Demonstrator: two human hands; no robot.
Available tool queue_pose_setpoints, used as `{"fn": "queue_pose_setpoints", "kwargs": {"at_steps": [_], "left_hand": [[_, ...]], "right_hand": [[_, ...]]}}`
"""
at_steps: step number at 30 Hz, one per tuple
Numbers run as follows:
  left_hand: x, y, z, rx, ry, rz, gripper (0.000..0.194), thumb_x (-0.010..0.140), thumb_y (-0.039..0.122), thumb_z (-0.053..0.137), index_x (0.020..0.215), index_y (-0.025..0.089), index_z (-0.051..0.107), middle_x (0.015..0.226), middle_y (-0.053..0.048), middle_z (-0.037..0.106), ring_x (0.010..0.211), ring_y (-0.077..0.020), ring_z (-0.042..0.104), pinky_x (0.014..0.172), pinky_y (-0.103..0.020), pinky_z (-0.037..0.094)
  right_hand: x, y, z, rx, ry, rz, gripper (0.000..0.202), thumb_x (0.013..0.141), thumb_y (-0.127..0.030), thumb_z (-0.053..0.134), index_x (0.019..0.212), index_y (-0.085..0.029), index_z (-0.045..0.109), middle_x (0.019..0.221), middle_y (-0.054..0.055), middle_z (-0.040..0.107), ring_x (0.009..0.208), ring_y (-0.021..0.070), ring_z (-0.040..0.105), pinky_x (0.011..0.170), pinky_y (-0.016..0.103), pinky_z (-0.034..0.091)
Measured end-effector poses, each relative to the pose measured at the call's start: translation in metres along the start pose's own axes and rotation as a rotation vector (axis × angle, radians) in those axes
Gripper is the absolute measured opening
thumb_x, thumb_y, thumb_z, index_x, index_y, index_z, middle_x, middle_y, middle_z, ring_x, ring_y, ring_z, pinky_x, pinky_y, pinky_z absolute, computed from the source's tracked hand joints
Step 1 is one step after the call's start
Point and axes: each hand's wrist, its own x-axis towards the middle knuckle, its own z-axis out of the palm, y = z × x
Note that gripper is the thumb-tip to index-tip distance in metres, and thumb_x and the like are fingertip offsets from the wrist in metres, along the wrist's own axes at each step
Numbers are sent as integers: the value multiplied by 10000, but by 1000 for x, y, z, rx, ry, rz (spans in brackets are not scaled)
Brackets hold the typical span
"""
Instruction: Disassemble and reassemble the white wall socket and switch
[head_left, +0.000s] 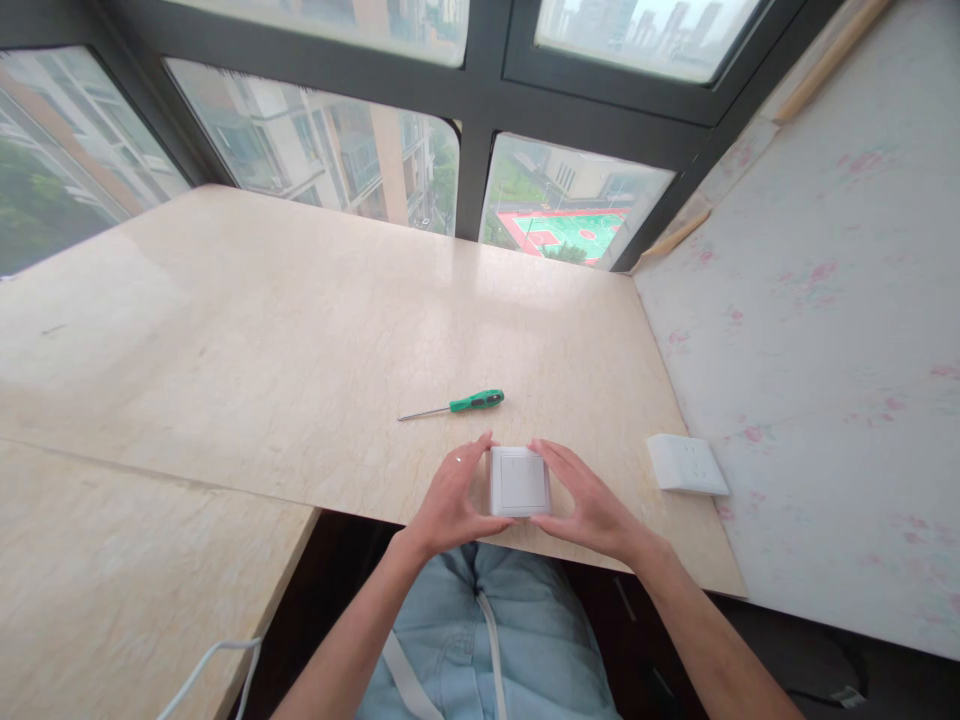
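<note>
A square white wall switch box [523,482] is at the front edge of the beige marble sill, its flat panel facing up. My left hand [454,497] grips its left side, thumb at the near edge and fingers at the far corner. On the right side my right hand [589,502] holds it the same way. Just beyond the hands, a screwdriver [477,401] with a green and black handle lies on the sill, its metal tip pointing left.
A white socket box [686,464] sits at the right by the flowered wall [840,330]. Dark window frames [480,110] border the far side of the marble surface [300,330]. A white cable [217,650] hangs over the lower left edge.
</note>
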Motion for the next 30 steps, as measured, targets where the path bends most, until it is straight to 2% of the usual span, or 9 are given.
{"fn": "queue_pose_setpoints", "kwargs": {"at_steps": [3,7,10,14,18,21,23,26,30], "left_hand": [[0,7,8,54,81,72,1073,716,399,844,1561,264,195,1417,-156,555,1296,-333,552,1063,-524,479],[3,19,19,169,188,238,946,791,398,769,1549,213,235,1369,-189,584,1269,-348,565,1041,-528,487],[9,28,27,191,227,317,895,833,461,715,1542,173,252,1331,-205,607,1235,-347,587,1018,-522,500],[15,37,39,188,260,356,827,871,438,649,1541,150,261,1308,-208,621,1225,-336,596,1008,-508,506],[16,43,50,180,265,353,819,849,316,647,1547,161,248,1330,-201,613,1246,-321,593,1007,-484,518],[19,46,61,153,208,305,825,842,275,647,1546,166,232,1381,-211,577,1284,-331,572,1015,-488,520],[26,47,69,134,123,252,843,831,254,649,1546,168,210,1424,-223,537,1309,-347,550,1027,-512,511],[47,50,85,69,-40,183,858,798,196,634,1536,175,197,1474,-223,478,1350,-350,509,1053,-537,488],[84,49,102,-84,-200,88,852,712,255,745,1457,199,336,1449,-186,493,1326,-343,522,1075,-530,468]], "right_hand": [[-10,-4,-1,90,47,87,885,857,-315,707,1596,-278,220,1602,128,356,1489,303,335,1203,537,337],[-25,-16,3,359,206,254,944,869,-378,712,1606,-321,124,1679,106,196,1523,291,263,1195,527,349],[-33,-30,10,442,276,382,977,853,-406,725,1606,-309,111,1673,123,216,1513,301,286,1189,544,343],[-33,-47,21,288,400,513,1037,790,-392,762,1605,-240,138,1651,150,270,1522,327,253,1218,564,259],[-28,-54,23,159,539,571,999,788,-395,726,1594,-176,177,1581,191,385,1477,341,353,1167,532,369],[-26,-49,21,48,602,585,993,777,-390,715,1588,-156,193,1516,204,462,1414,356,445,1113,526,436],[-26,-39,19,-25,635,597,1002,764,-396,719,1585,-149,201,1486,215,490,1377,377,483,1078,537,465],[-29,-15,16,-92,682,633,1002,760,-436,723,1576,-136,225,1483,243,480,1356,411,492,1031,559,494],[-39,13,9,-105,727,670,905,830,-497,658,1551,-110,271,1515,264,432,1399,411,438,1081,591,438]]}}
